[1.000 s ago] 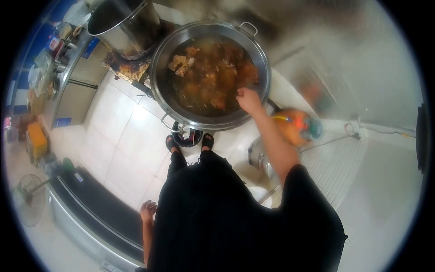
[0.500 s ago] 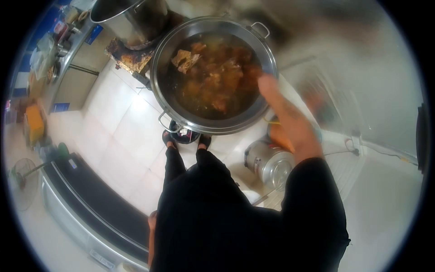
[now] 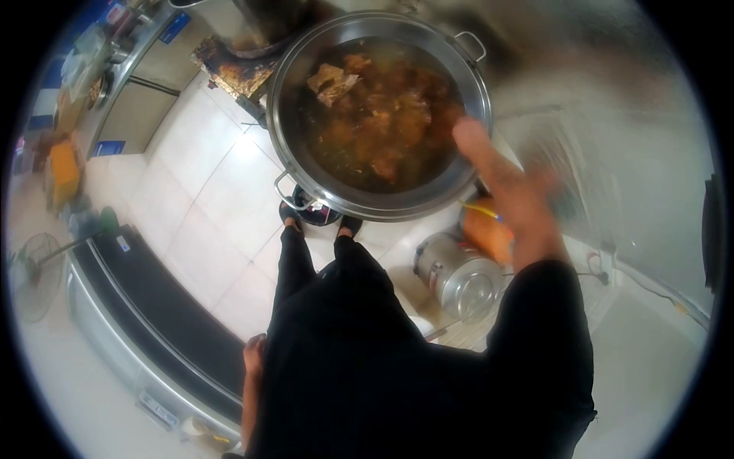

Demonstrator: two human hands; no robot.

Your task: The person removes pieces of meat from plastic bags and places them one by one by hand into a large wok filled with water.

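Note:
A wide steel pot [image 3: 382,210] holds brown broth with chunks of food [image 3: 382,122] and a pale brown piece [image 3: 331,84] floating at the upper left. Over the pot's right side is my right hand [image 3: 472,139], blurred, its fingers bunched together; whether it holds anything is too small to tell. My left hand [image 3: 254,353] hangs low beside my black clothing, near the dark-topped counter, with its fingers curled and partly hidden.
A lidded steel container [image 3: 459,279] and an orange object [image 3: 488,229] stand right of my legs. Left are a black-topped counter [image 3: 168,298], a fan [image 3: 37,268] and an orange box [image 3: 63,174]. A tall pot [image 3: 267,19] stands upper left.
My right hand has moved right across the broth to the pot's right side. My left hand's fingers, spread earlier, look more curled. The view has shifted, and more of the lidded container shows.

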